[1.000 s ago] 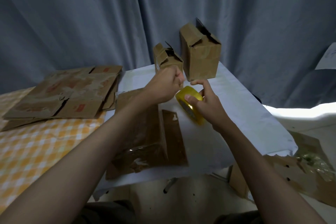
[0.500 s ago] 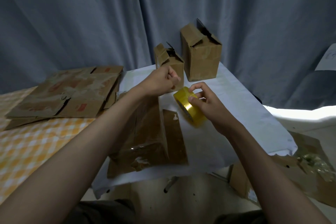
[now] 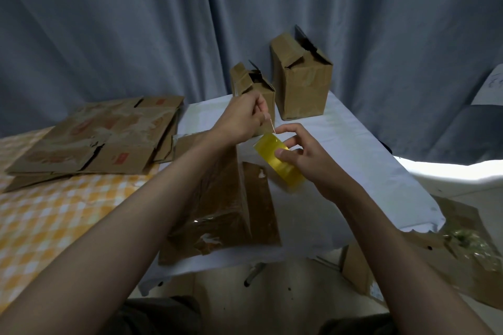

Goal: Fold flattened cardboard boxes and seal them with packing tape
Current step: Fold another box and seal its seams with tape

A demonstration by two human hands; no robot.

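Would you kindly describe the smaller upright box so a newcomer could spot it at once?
Find the white table before the grey curtain. Two brown boxes stand upright at its far end. The small box is the left one, just behind the left hand, shorter than the tall box.

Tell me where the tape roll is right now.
In the head view, the tape roll is held in the right hand above the white table, while the left hand pulls its end.
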